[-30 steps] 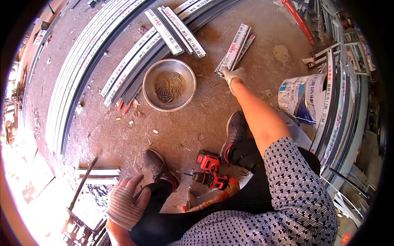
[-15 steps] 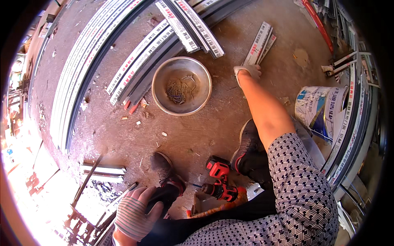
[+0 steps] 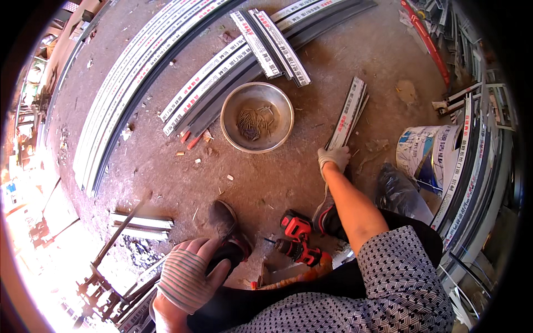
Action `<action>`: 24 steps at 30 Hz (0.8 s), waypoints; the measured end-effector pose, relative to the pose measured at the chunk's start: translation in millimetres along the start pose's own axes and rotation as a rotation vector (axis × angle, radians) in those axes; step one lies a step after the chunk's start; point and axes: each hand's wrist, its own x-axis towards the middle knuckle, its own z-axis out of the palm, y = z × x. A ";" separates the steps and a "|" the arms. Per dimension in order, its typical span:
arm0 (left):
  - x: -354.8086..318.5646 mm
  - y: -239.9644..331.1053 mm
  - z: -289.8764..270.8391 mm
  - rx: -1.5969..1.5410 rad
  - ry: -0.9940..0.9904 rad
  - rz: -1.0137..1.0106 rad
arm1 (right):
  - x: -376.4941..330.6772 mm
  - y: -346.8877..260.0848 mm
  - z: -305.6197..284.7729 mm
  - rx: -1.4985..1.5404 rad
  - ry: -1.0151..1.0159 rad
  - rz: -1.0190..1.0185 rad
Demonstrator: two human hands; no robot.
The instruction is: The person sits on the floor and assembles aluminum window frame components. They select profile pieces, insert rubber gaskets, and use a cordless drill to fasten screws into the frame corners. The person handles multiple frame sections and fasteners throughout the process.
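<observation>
Now right hand (image 3: 333, 157) grips short strips (image 3: 348, 114); one bowl (image 3: 257, 117).

Dusty brown concrete floor (image 3: 166, 166) in harsh sunlight, glare whitening its lower left edge.

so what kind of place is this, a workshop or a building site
Most likely a metal-frame workshop or site yard: long aluminium profiles lie across a dirt floor, a steel bowl of screws sits beside them, and a red cordless drill lies by the person's feet.

Right hand (image 3: 333, 157) dragged short profiles (image 3: 348, 115) closer.
</observation>
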 end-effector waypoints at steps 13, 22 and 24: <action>-20.3 1.2 2.0 0.020 0.109 0.048 | -23.0 24.2 -21.4 0.083 -0.198 0.027; -24.0 2.5 1.3 -0.029 0.150 0.001 | -48.8 33.9 -22.6 0.646 -0.172 -0.159; -27.5 1.0 1.2 -0.032 0.182 -0.003 | -87.2 21.0 -54.6 0.700 -0.139 -0.178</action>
